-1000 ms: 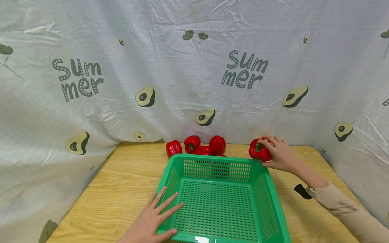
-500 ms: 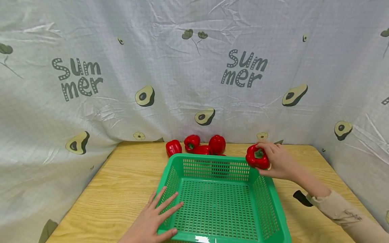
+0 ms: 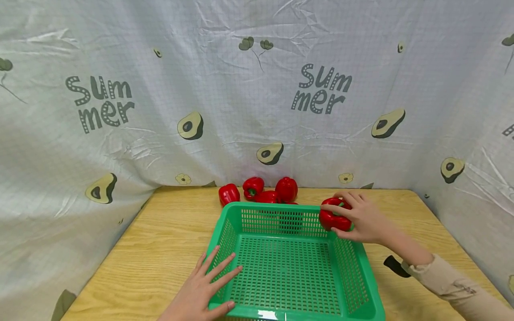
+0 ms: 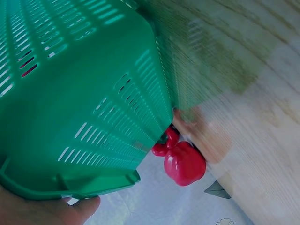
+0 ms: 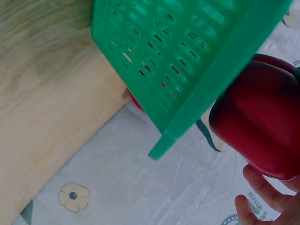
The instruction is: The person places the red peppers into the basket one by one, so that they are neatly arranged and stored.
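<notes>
A red bell pepper [image 3: 334,215] with a green stem is gripped by my right hand [image 3: 363,218], over the far right corner of the green plastic basket [image 3: 277,312]. In the right wrist view the same bell pepper [image 5: 262,117] fills the right side, with fingertips under it. My left hand [image 3: 198,285] rests on the basket's near left rim, fingers straight and spread. Part of that hand [image 4: 61,211] shows at the rim in the left wrist view. The basket floor is bare mesh.
Several red bell peppers [image 3: 287,189] lie behind the basket, partly hidden by its far rim. The wooden table [image 3: 152,249] extends on both sides. A white printed cloth [image 3: 225,89] hangs along the table's back and sides.
My right hand has carried the bell pepper left and toward me, from behind the basket's far right corner to over it. The left hand has stayed in place.
</notes>
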Available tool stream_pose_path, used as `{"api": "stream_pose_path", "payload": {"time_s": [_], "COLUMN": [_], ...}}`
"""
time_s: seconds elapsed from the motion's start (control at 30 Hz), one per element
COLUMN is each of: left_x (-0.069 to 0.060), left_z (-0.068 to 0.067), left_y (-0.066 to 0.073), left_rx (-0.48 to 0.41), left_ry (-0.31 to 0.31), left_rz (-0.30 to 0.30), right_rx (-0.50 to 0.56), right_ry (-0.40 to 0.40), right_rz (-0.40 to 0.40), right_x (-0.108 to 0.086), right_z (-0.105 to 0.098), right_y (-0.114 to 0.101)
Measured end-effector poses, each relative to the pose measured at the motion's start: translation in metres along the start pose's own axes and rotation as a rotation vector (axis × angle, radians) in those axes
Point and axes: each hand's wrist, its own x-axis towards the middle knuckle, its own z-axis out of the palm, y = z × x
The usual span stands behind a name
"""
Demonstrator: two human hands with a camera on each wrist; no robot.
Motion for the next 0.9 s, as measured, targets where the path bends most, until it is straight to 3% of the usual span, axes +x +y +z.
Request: {"api": "stream_pose_path", "payload": {"time_s": [0.37, 0.9], "left_x": [0.000, 0.000], "left_z": [0.001, 0.001], "left_y": [0.000, 0.001], "left_rx": [0.019, 0.025], "left_ry": [0.000, -0.013], "left_rz": [-0.012, -0.019], "right_rx": [0.027, 0.020], "right_ry": [-0.115, -0.099], "right_rz": [-0.003, -0.098], "right_x": [-0.005, -0.011], "right_z": [0.008, 0.021], "right_y": [-0.009, -0.019]}}
